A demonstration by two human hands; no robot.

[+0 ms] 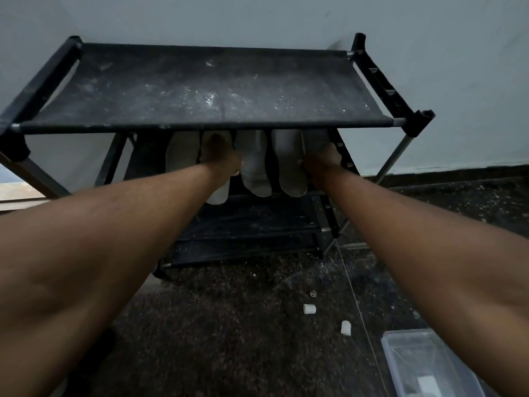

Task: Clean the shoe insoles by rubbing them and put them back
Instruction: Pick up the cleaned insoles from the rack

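Note:
Several pale insoles lie side by side on the second shelf of a black shoe rack (200,126), their toe ends hidden under the dusty top shelf. My left hand (220,156) rests on the second insole from the left (219,196), fingers reaching under the top shelf. My right hand (322,161) lies on the rightmost insole (315,138), its fingers curled at that insole's edge. Between my hands sit two more insoles (254,167), and one lies at the far left (181,153). The fingertips of both hands are in shadow.
The rack stands against a pale wall on a dark speckled floor. Two lower shelves (246,219) hold nothing visible. Small white pieces (309,308) lie on the floor at the right, and a clear plastic box (423,365) sits at the lower right.

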